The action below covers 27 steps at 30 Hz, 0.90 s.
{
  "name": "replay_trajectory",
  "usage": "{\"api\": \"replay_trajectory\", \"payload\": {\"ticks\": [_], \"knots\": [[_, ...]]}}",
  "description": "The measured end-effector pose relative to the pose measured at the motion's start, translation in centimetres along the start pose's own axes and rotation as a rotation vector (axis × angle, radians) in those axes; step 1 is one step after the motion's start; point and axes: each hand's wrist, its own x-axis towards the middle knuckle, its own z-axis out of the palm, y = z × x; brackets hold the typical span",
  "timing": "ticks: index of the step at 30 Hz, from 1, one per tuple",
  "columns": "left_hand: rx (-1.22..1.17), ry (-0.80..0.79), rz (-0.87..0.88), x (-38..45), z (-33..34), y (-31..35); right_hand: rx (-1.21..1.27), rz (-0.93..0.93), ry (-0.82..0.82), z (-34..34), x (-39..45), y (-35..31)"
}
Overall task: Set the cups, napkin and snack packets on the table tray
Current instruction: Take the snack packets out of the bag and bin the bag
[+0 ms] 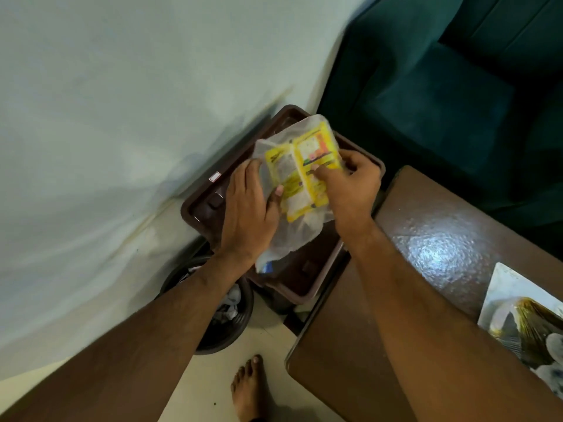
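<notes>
Your right thumb (316,172) presses on the face of the yellow packet (304,175), with the other right fingers curled behind its right edge, so your right hand (353,190) grips it. Your left thumb (277,191) pinches the packet's left side against the clear bag (292,229) that wraps around it, and your left fingers lie over the bag's left edge; your left hand (248,211) holds bag and packet together. The packet stands tilted, its top leaning away from you, half out of the crumpled bag. More things sit low inside the bag near your left wrist, but they are too blurred to tell.

You hold all this in the air above a brown tray (201,202), which lies beside the white wall (122,117). A small white sticker (215,176) shows on the tray's far left rim. Whether the bag's bottom touches the tray cannot be told.

Below the tray's near left corner stands a dark bin (234,330) with crumpled paper in it. To your right is a glossy brown table (426,239), and on its right edge lies a plate (511,287) holding a wrapped item. Beyond the table is a dark green sofa (441,102). Your bare foot (249,388) is on the pale floor (274,339) between bin and table.
</notes>
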Motion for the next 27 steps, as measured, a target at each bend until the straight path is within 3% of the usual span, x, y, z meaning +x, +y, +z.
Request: {"api": "replay_trajectory", "payload": {"ticks": [4,8,11,14,17,20,22,25,27], "knots": [[-0.340,-0.006,-0.106,1.9,0.1,3.2,-0.173,-0.138,0.146,-0.1,0.6,-1.2],[-0.681,-0.182,-0.332,4.1,0.9,5.1,-0.205,-0.144,0.011,0.4,-0.2,-1.8],[-0.804,-0.207,-0.466,4.9,1.1,5.4,-0.138,-0.133,-0.037,0.5,-0.9,-2.1],[-0.812,-0.276,-0.493,5.1,1.1,5.4,0.008,-0.109,-0.137,0.7,-0.8,-1.6],[-0.782,-0.375,-0.498,4.7,0.8,4.9,0.218,0.059,-0.160,0.2,-0.3,-1.0],[-0.683,-0.371,-0.437,4.2,1.0,3.9,0.301,0.140,-0.216,-0.5,-0.2,-0.6],[-0.677,-0.339,-0.424,4.1,1.2,3.6,0.239,0.101,-0.190,-0.5,0.1,0.0],[-0.611,-0.316,-0.391,4.3,1.4,3.6,-0.064,-0.093,-0.029,-0.8,1.2,1.0],[-0.556,-0.315,-0.370,4.7,1.4,3.4,-0.177,-0.189,-0.024,-1.2,2.0,0.8]]}}
